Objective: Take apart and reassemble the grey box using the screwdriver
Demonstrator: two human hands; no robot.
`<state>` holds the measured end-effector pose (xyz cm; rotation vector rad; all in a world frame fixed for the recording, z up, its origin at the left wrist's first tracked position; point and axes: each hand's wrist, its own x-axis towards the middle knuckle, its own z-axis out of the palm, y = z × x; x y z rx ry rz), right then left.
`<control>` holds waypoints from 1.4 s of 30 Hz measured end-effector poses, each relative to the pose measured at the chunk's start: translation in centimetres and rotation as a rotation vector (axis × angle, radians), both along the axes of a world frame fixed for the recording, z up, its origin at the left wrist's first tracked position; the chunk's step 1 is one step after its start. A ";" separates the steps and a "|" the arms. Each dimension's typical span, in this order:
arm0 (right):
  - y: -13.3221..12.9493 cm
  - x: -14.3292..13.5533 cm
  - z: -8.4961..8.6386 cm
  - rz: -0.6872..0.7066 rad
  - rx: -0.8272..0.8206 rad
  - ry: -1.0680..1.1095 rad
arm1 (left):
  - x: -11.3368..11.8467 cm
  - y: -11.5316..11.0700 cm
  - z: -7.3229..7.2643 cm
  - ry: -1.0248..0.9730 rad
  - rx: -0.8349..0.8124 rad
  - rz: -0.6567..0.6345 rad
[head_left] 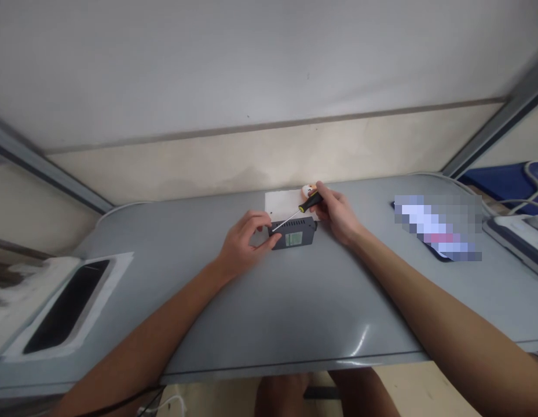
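Right hand (336,214), just right of centre frame: I have it closed around a black-and-yellow screwdriver with a thin metal shaft (311,201), fingers wrapped on the handle. Shaft slants down-left; tip meets the left end of a dark grey rectangular box with a slotted edge and pale green label (307,236). Can't tell if it is seated in a screw.

Left hand (240,246), left of centre: I have thumb and fingers pinching the box's left end, right beside the tip. Box is at centre frame, slots toward the top, label facing me.

Just behind the box: flat white sheet (280,202). Small orange-and-white object (306,190) by the sheet's right end, partly hidden by the right hand; can't identify it. All of it is on a smooth grey tabletop (186,231).

Farther out, right of frame: dark-edged flat slab with a pixelated face (438,229), then a white-and-grey device (523,240) at the right edge. Lower left: glossy black panel in a white surround (69,307). Upper frame: plain pale grey board (251,63).
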<state>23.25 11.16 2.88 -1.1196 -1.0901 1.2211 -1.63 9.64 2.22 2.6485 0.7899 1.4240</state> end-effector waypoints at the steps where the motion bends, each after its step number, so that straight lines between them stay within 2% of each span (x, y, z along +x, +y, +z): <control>1: 0.0 0.0 0.0 -0.007 0.005 0.016 | 0.0 0.0 0.0 0.001 0.014 -0.004; 19: 0.0 0.1 0.4 -0.026 0.034 0.106 | -0.1 0.0 0.2 0.026 0.040 0.036; 31: 0.0 0.1 0.8 -0.043 0.034 0.089 | -0.5 0.3 0.3 0.044 0.131 0.042; 42: -0.1 0.2 0.8 -0.038 0.036 0.100 | -0.3 0.3 0.3 0.025 0.114 0.032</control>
